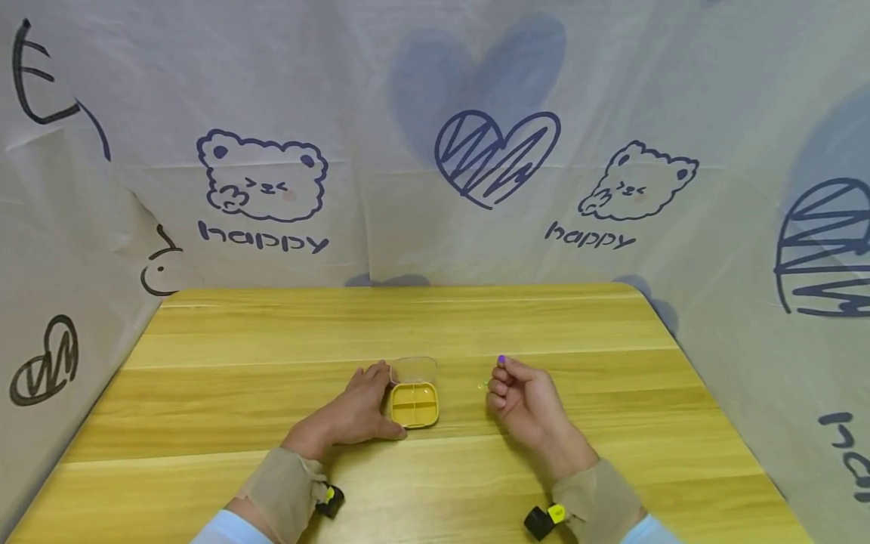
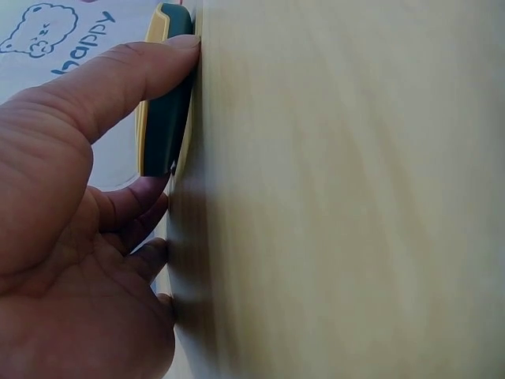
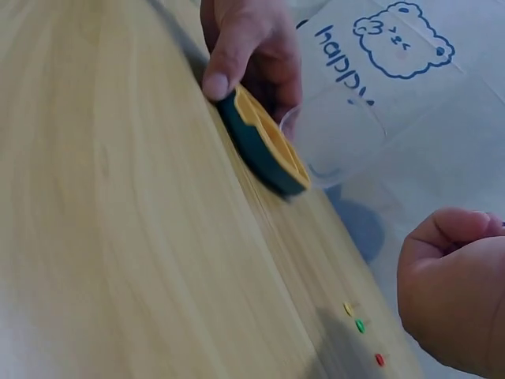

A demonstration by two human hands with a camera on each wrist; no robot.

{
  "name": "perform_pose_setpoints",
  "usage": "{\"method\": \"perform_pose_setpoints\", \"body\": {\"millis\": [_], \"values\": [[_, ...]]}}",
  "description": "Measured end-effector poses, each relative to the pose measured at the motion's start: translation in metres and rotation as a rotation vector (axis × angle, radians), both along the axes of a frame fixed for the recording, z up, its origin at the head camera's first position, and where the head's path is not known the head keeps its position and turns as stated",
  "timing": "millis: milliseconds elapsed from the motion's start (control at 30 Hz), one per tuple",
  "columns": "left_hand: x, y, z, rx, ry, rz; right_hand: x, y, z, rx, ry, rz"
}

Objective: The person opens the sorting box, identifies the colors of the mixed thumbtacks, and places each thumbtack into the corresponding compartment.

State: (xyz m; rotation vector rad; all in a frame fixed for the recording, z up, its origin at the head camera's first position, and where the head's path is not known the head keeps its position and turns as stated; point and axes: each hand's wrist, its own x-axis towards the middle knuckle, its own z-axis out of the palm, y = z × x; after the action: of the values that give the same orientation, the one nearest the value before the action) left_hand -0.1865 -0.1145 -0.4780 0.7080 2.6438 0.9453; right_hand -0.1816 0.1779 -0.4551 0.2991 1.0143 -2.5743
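Note:
A small pill box [image 1: 414, 406] with a yellow divided inside and a dark green outer shell [image 2: 167, 118] lies on the table. Its clear lid [image 1: 414, 369] is flipped open away from me. My left hand [image 1: 356, 412] grips the box from its left side, thumb at the near edge and fingers toward the hinge. To the right of the box, my right hand [image 1: 530, 404] pinches a tiny purple thumbtack [image 1: 501, 359] between thumb and forefinger, the other fingers curled. Loose on the table near that hand are a yellow thumbtack [image 3: 348, 309], a green one [image 3: 360, 325] and a red one [image 3: 379, 360].
The wood-grain table [image 1: 272, 325] has a rounded back corner. Pale cloth [image 1: 367, 91] with drawn bears and hearts hangs behind it and at both sides. Each wrist carries a strap with a small black camera [image 1: 331, 501].

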Motion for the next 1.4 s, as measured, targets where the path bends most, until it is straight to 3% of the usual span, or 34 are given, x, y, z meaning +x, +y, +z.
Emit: {"method": "perform_pose_setpoints", "body": {"millis": [133, 533, 867, 1400], "values": [[0.000, 0.000, 0.000, 0.000, 0.001, -0.001, 0.003, -0.003, -0.001, -0.103, 0.011, 0.037], [0.001, 0.000, 0.002, 0.027, 0.000, -0.007, 0.005, -0.011, -0.002, -0.216, 0.012, 0.060], [0.002, 0.001, 0.003, 0.015, -0.010, 0.003, 0.006, -0.013, -0.004, -0.404, 0.021, 0.025], [0.003, 0.000, 0.002, -0.001, -0.033, 0.008, 0.010, -0.016, -0.002, -0.520, 0.040, 0.040]]}}
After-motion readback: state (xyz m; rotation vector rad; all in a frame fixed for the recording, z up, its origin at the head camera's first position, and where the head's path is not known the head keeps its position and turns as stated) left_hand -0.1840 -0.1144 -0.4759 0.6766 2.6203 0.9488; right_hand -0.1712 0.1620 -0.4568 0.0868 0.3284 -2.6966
